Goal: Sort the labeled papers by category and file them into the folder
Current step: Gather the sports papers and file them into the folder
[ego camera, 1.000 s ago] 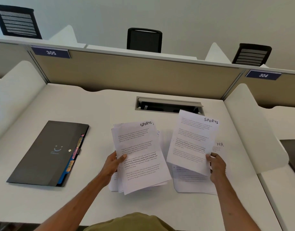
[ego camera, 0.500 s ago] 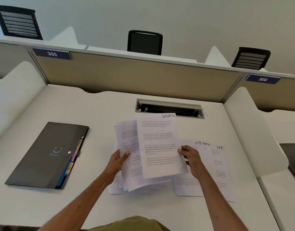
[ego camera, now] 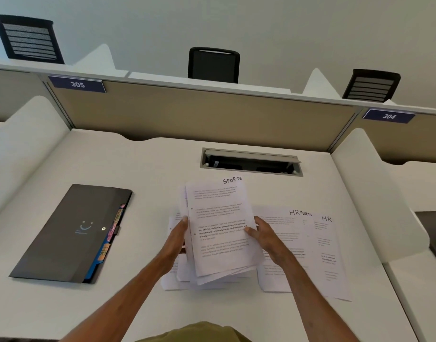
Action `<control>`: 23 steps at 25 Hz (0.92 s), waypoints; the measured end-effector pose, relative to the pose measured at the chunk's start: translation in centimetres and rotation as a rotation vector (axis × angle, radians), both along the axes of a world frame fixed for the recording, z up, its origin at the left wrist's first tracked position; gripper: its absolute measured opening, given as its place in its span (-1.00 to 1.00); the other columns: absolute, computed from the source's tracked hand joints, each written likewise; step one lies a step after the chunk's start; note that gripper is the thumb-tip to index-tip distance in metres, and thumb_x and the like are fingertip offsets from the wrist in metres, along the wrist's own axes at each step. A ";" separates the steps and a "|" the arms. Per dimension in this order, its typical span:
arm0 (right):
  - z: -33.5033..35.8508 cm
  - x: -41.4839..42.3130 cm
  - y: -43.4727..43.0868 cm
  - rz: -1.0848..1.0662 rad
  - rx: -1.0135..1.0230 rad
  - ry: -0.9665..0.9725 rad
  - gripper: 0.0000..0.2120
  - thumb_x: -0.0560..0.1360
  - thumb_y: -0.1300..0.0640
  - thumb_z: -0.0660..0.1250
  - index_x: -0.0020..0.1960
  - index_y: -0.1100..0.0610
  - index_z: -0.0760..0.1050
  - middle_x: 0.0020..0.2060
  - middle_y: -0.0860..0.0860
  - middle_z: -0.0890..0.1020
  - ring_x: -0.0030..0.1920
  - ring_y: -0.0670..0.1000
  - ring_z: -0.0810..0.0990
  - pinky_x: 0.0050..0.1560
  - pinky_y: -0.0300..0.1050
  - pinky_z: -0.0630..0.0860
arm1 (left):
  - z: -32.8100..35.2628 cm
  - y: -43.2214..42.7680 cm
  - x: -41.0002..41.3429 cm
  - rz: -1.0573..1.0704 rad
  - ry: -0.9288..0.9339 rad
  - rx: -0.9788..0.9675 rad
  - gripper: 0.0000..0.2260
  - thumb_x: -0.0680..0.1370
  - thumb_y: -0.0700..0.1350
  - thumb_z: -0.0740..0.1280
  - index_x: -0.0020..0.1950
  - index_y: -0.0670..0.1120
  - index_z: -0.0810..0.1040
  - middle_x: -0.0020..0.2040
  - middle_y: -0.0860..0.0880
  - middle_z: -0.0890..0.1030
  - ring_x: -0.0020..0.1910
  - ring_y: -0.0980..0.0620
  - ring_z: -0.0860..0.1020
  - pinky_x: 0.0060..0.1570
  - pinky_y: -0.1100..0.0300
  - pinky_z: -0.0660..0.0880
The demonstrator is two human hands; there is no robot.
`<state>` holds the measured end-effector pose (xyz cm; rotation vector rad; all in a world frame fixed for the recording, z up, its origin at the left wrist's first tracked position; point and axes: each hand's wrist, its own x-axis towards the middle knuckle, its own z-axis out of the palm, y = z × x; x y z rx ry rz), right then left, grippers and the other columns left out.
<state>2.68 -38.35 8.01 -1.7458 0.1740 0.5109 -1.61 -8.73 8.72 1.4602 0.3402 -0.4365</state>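
A stack of printed papers point(ego camera: 219, 218) with "SPORTS" handwritten on the top sheet is held tilted above the desk's middle. My left hand point(ego camera: 178, 236) grips its left edge and my right hand point(ego camera: 262, 236) grips its right edge. More loose sheets point(ego camera: 172, 280) lie under the stack. To the right, sheets labeled "HR" point(ego camera: 325, 243) lie flat on the desk, one partly covering a "SPORTS" sheet. A dark grey folder point(ego camera: 69, 233) with coloured tabs along its right edge lies shut at the left.
The white desk point(ego camera: 143, 169) has an open cable hatch point(ego camera: 250, 161) at the back middle. White side dividers point(ego camera: 375, 193) and a beige back partition point(ego camera: 199, 114) bound it. A dark object point(ego camera: 434, 233) lies on the neighbouring desk at right. Black chairs stand behind the partition.
My right hand carried its single "SPORTS" sheet leftward and laid it on top of the stack in my left hand. Both hands now hold the stack together.
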 end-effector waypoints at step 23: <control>-4.7 -3.5 -10.5 -0.276 -1.122 0.243 -0.10 0.35 -0.26 0.60 0.45 0.22 0.35 0.40 0.22 0.38 0.45 0.25 0.34 0.40 0.26 0.35 | -2.3 0.6 -0.5 0.003 -0.044 0.008 -0.57 0.68 -0.15 0.39 0.53 0.06 0.45 0.25 0.02 0.73 0.13 -0.04 0.75 -0.10 0.03 0.73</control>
